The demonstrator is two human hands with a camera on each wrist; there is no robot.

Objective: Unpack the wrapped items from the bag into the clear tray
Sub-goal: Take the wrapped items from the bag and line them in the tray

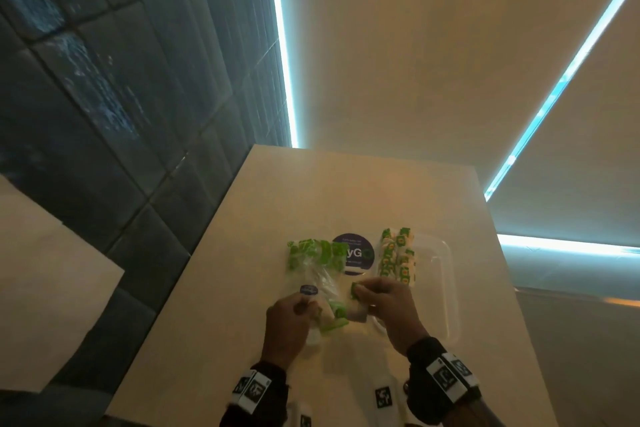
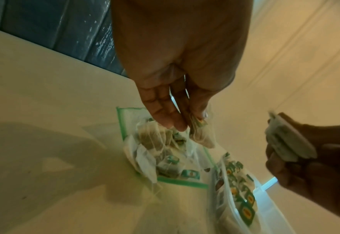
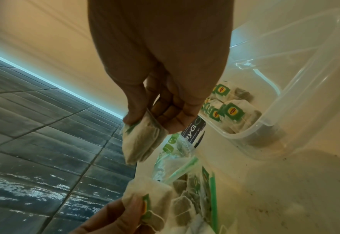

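A clear zip bag (image 1: 318, 263) with green print lies open on the table, several tea bags (image 2: 155, 152) inside it. My left hand (image 1: 304, 305) hovers over the bag's mouth and pinches one tea bag (image 2: 199, 126) between thumb and fingers. To its right, my right hand (image 1: 360, 291) grips a small stack of tea bags (image 3: 143, 142), held above the table between the bag and the tray. The clear tray (image 1: 446, 274) stands on the right, with a row of tea bags (image 1: 398, 260) along its left side.
A dark round sticker (image 1: 356, 253) lies on the table between bag and tray. The table's left edge (image 1: 194, 260) drops to a dark tiled floor. The tray's right half (image 1: 433, 305) holds nothing.
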